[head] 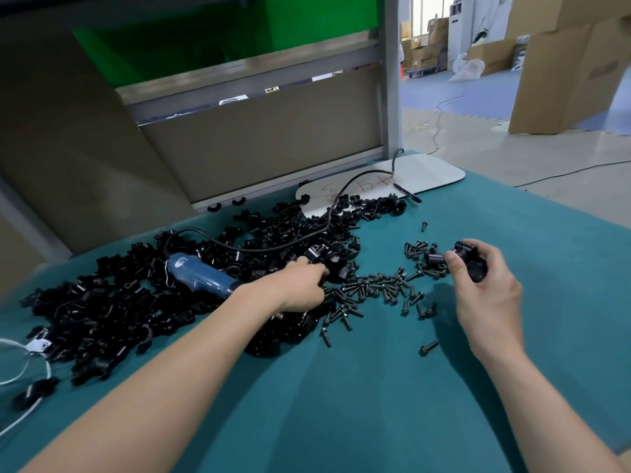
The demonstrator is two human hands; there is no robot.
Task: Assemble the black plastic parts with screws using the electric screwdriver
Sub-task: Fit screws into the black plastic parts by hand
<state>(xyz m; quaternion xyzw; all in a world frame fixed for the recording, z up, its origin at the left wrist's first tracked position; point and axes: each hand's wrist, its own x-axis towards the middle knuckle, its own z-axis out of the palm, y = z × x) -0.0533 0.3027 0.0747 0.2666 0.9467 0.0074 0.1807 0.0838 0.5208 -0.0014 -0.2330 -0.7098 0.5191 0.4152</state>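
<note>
Head view: my right hand [485,295] is gripping a part [473,264] at 3 o'clock of the screws [375,288], handy for loading. My left hand [300,285] is curling into the pile [102,315] at 9 o'clock, beside the screwdriver [201,274]; I cannot tell its catch.

teal table [512,233], cardboard boxes [560,70], pale floor [512,148]

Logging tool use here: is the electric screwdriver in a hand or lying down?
Lying down. The blue electric screwdriver rests on its side among the black parts, unheld; the left hand reaches past it.
</note>
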